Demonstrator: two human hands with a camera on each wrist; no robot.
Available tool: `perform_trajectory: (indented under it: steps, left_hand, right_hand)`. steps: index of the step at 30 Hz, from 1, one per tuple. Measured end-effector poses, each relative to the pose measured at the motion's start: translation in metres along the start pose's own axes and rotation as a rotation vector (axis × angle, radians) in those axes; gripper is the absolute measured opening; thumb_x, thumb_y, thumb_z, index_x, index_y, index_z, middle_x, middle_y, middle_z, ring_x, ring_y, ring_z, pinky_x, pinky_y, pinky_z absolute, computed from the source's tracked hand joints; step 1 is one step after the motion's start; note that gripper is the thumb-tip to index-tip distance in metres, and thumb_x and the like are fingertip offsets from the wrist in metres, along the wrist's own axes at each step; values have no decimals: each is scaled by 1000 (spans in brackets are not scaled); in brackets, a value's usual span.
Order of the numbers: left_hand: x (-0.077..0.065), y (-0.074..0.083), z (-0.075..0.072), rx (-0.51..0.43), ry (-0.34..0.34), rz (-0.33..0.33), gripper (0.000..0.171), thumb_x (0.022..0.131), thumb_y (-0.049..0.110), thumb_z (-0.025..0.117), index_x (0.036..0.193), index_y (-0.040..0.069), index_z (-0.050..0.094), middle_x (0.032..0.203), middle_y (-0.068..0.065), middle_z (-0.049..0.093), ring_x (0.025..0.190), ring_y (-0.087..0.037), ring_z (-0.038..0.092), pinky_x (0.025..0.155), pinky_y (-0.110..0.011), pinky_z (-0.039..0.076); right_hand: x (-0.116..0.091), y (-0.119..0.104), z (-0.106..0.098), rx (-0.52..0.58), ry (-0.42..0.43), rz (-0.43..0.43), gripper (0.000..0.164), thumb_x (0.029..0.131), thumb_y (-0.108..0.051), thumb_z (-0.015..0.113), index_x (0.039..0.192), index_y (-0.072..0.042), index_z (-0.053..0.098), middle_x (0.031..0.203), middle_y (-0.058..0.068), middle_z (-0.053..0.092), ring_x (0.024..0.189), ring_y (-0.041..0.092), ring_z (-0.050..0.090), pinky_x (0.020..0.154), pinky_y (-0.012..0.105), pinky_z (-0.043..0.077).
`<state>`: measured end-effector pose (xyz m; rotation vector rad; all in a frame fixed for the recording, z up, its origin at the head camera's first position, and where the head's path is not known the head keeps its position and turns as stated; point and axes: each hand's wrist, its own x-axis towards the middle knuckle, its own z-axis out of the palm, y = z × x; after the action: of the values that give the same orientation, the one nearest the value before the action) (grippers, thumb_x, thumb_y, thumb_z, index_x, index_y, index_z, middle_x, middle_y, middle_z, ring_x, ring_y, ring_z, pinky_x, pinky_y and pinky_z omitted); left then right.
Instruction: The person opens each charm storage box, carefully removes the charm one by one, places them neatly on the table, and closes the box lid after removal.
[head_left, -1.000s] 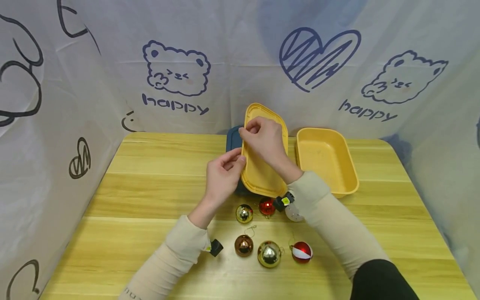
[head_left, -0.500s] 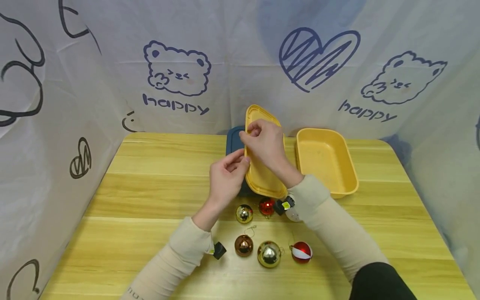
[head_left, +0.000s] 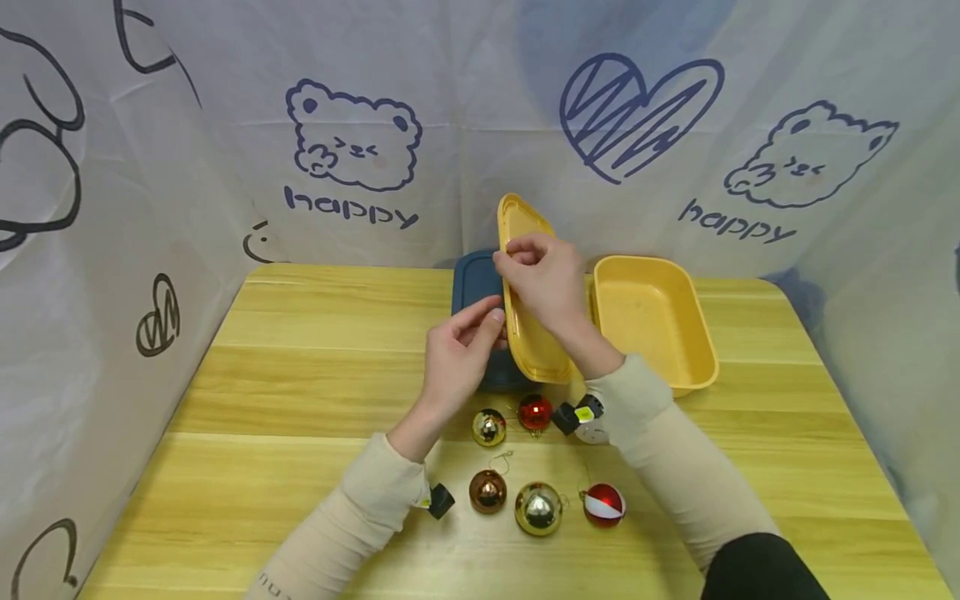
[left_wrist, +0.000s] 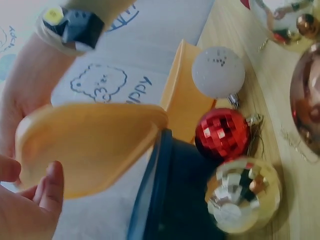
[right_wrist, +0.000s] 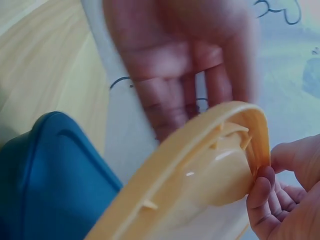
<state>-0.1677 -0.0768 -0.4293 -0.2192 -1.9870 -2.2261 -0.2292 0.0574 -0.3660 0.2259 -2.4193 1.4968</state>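
A yellow plastic lid (head_left: 536, 352) is held up on a steep tilt over a dark blue lidded box (head_left: 477, 279). My right hand (head_left: 551, 283) pinches the lid's edge between thumb and fingers, as the right wrist view also shows. Beside the lid's left edge is my left hand (head_left: 459, 354), its thumb and fingers parted, with some fingertips hidden behind the edge. In the right wrist view the lid's ridged underside shows, and the left hand (right_wrist: 185, 55) is blurred. To the right stands a yellow box (head_left: 651, 327) without a cover.
Several Christmas baubles lie in front of the boxes: faceted gold (head_left: 489, 427), faceted red (head_left: 536, 412), white (left_wrist: 218, 72), copper (head_left: 487, 492), large shiny gold (head_left: 538, 508) and red-and-white (head_left: 603, 505). A printed white cloth (head_left: 480, 125) hangs behind the wooden table (head_left: 315, 358).
The lid has turned more edge-on and shifted right with my right hand, uncovering more of the blue box. My left hand has moved slightly right, and its thumb has come away from the lid's edge.
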Motion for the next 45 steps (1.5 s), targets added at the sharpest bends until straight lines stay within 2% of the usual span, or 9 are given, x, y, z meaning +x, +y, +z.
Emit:
perform_trajectory:
  steps: [5, 8, 13, 17, 20, 25, 33, 41, 45]
  left_hand:
    - [9, -9, -4, 3, 12, -108, 36, 107, 9, 61, 138, -9, 64, 116, -37, 71, 97, -35, 78, 81, -27, 65]
    - [14, -17, -8, 12, 8, -177, 40, 109, 12, 59, 143, -9, 60, 123, -37, 69, 111, -45, 73, 85, -28, 65]
    - [20, -25, -9, 4, -12, -265, 44, 110, 14, 57, 147, -10, 55, 129, -34, 68, 109, -34, 74, 91, -33, 64]
    - [23, -27, -8, -80, -40, -377, 46, 112, 18, 54, 149, -8, 53, 135, -32, 66, 99, -19, 74, 88, -29, 64]
    - [22, -26, -7, -118, -61, -434, 47, 113, 20, 50, 152, -6, 50, 139, -31, 64, 107, -26, 76, 85, -27, 64]
    - [21, -27, -7, -97, -91, -433, 48, 113, 22, 50, 153, -6, 49, 141, -31, 63, 127, -40, 68, 89, -30, 64]
    - [21, -34, -2, -104, -152, -442, 46, 112, 20, 53, 153, 0, 52, 138, -29, 65, 90, -9, 74, 80, -25, 64]
    - [15, -37, -17, -26, -15, -294, 42, 106, 9, 63, 145, -6, 59, 130, -31, 70, 80, -7, 74, 69, -22, 63]
    - [13, -34, -24, 8, 31, -264, 41, 103, 8, 67, 142, -5, 62, 125, -31, 72, 76, -6, 73, 67, -21, 63]
  right_hand:
    - [-1, -10, -15, 84, 22, -8, 22, 92, -20, 80, 102, -1, 79, 86, 14, 76, 62, 13, 64, 56, 18, 54]
    - [-2, -16, -24, 168, 18, -14, 21, 92, -19, 80, 102, -1, 79, 82, 8, 75, 56, 12, 63, 55, 22, 58]
    - [-4, -24, -34, 289, -13, -34, 22, 93, -18, 81, 104, 1, 79, 78, -6, 74, 54, 11, 63, 55, 25, 59]
    - [-7, -28, -35, 309, -31, -76, 23, 93, -18, 82, 105, 1, 78, 78, -8, 74, 56, 12, 64, 56, 25, 59]
    - [-9, -29, -35, 306, -42, -91, 21, 93, -17, 82, 105, 0, 78, 77, -7, 73, 56, 13, 63, 56, 24, 59]
    - [-9, -28, -36, 308, -48, -89, 20, 93, -16, 81, 105, 0, 78, 75, -8, 72, 55, 13, 60, 56, 23, 56]
    - [-8, -25, -41, 316, -38, -56, 24, 94, -20, 82, 108, 0, 78, 80, -7, 74, 58, 13, 64, 58, 24, 59]
    - [-5, -15, -58, 299, 19, -5, 25, 95, -22, 81, 108, -1, 78, 80, -8, 74, 60, 17, 61, 59, 23, 56]
    - [-5, -7, -66, 295, 40, 19, 24, 95, -24, 81, 106, -3, 78, 77, -7, 72, 61, 15, 60, 59, 22, 55]
